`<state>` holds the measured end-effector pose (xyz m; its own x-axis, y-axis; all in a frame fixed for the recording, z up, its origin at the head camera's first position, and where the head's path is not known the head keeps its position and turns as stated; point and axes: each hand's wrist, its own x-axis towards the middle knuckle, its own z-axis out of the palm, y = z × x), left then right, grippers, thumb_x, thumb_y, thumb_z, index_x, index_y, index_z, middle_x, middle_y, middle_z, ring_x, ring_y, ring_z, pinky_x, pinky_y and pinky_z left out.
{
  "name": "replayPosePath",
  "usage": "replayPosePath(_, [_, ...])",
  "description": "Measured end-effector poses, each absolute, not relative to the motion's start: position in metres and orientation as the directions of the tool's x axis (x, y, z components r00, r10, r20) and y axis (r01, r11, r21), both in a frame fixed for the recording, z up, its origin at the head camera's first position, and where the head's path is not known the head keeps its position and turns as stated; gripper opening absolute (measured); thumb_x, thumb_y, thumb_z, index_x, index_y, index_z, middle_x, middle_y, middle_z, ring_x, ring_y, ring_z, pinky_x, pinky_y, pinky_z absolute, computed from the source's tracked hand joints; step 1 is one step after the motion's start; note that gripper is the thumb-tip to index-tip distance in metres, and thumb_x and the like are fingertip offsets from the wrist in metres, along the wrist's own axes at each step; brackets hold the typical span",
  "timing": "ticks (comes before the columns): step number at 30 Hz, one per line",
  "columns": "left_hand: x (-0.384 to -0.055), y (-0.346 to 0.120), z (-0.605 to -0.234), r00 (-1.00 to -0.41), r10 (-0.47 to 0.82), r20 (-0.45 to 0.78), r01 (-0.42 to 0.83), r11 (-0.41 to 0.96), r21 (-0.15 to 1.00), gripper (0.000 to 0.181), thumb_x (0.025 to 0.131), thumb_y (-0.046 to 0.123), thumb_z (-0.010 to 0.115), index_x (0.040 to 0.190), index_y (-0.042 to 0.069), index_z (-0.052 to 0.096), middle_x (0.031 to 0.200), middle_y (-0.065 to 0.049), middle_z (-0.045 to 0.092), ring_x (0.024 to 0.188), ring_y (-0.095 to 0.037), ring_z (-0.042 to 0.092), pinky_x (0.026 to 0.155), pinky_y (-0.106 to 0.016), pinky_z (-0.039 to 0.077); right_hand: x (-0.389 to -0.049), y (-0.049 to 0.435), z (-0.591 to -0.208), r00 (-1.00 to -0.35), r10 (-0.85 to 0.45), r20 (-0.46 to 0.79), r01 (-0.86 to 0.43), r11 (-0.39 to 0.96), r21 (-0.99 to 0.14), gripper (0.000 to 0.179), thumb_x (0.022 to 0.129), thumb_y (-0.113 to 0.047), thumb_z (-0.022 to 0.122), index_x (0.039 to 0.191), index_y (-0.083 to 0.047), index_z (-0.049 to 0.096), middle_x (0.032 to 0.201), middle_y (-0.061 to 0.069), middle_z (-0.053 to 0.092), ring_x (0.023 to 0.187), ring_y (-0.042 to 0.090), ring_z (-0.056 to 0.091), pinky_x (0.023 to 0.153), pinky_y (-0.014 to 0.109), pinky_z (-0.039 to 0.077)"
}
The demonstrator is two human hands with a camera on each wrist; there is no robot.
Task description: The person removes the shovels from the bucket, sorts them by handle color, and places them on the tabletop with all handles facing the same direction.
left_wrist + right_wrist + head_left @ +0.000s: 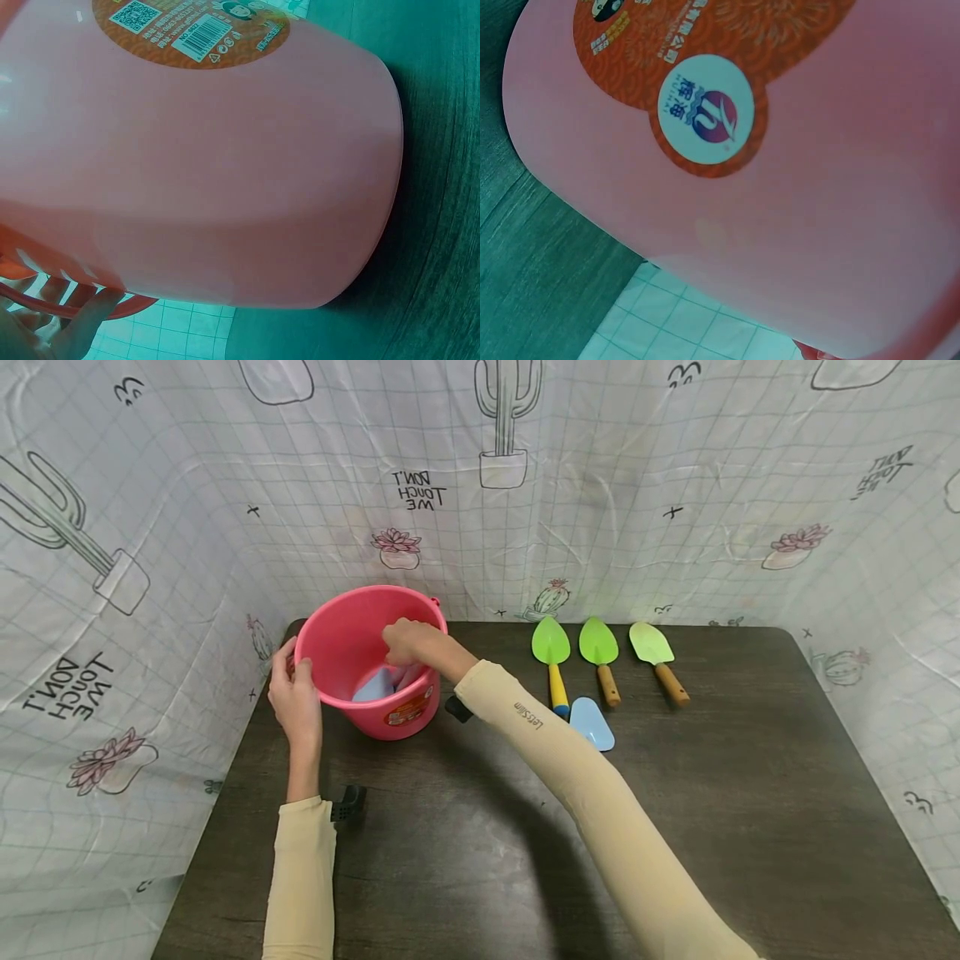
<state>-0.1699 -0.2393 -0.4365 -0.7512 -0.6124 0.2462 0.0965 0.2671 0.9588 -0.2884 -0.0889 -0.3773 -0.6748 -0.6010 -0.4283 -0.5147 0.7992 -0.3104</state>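
Note:
A pink bucket (pixel 367 722) stands on the table's left part, an orange label on its side. My left hand (pixel 295 702) grips its left rim; in the left wrist view, fingers of the left hand (pixel 64 315) show by the rim and a red band. Over the right rim, my right hand (pixel 408 642) reaches inside with bent fingers; its fingertips are hidden, so whether it holds anything is unclear. Below it in the bucket lie light blue (pixel 375 686) and pinkish pieces, only partly visible. The right wrist view shows just the bucket's labelled wall (pixel 802 202).
Right of the bucket lie a green trowel with a yellow handle (pixel 556 685), two green trowels with wooden handles (pixel 608 683) (pixel 670 683), and a light blue blade (pixel 592 725) partly behind the right sleeve. A patterned curtain (pixel 600 485) surrounds the dark table (pixel 712 810).

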Motion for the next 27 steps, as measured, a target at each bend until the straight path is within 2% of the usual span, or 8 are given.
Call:
replayPosePath(8, [-0.1694,-0.2394,-0.438,-0.755,-0.608,0.246,0.105,0.257,0.961,0.037,0.098,0.02,0.047,0.135,0.017,0.055,0.126,-0.001,0.059,0.108,-0.015,0.055,0.091,-0.043,0.048,-0.2882,-0.0909,-0.3772,-0.642,-0.554,-0.53,-0.453,0.832,-0.321,0.036,0.087,-0.018,0.066,0.12,-0.007,0.056,0.103,0.008,0.059,0.081,0.017,0.06,0.065,0.022,0.051])
replayPosePath(14, [-0.17,-0.2396,-0.4383,-0.755,-0.608,0.244,0.109,0.251,0.962,0.037,0.098,0.019,0.047,0.134,0.017,0.055,0.125,-0.001,0.059,0.108,-0.015,0.055,0.091,-0.043,0.047,-0.2883,-0.0925,-0.3776,-0.602,-0.525,-0.601,-0.432,0.848,-0.307,0.034,0.086,-0.014,0.066,0.117,-0.006,0.054,0.099,0.007,0.055,0.075,0.014,0.056,0.063,0.021,0.048])
replayPosePath(20, [-0.1707,-0.2401,-0.4387,-0.755,-0.608,0.246,0.109,0.253,0.961,0.037,0.098,0.019,0.047,0.134,0.017,0.055,0.126,-0.003,0.059,0.108,-0.015,0.055,0.092,-0.044,0.047,-0.2896,-0.0942,-0.3766,-0.575,-0.532,-0.622,-0.488,0.833,-0.262,0.031,0.088,-0.012,0.06,0.117,-0.005,0.053,0.095,0.006,0.051,0.077,0.014,0.053,0.063,0.02,0.046])
replayPosePath(24, [-0.1705,-0.2399,-0.4384,-0.754,-0.608,0.248,0.111,0.254,0.961,0.037,0.098,0.019,0.046,0.134,0.017,0.055,0.126,-0.002,0.059,0.108,-0.015,0.055,0.092,-0.044,0.047,-0.2905,-0.0946,-0.3784,-0.578,-0.558,-0.595,-0.511,0.816,-0.27,0.023,0.088,-0.013,0.062,0.109,-0.006,0.056,0.089,0.006,0.051,0.075,0.014,0.053,0.062,0.02,0.045])
replayPosePath(27, [-0.17,-0.2396,-0.4383,-0.752,-0.611,0.249,0.109,0.257,0.96,0.037,0.098,0.019,0.046,0.134,0.019,0.055,0.126,-0.001,0.059,0.108,-0.015,0.055,0.091,-0.043,0.048,-0.2909,-0.0948,-0.3806,-0.587,-0.59,-0.554,-0.536,0.796,-0.281,0.01,0.089,-0.013,0.061,0.096,-0.008,0.057,0.081,0.003,0.05,0.071,0.013,0.05,0.06,0.02,0.043])
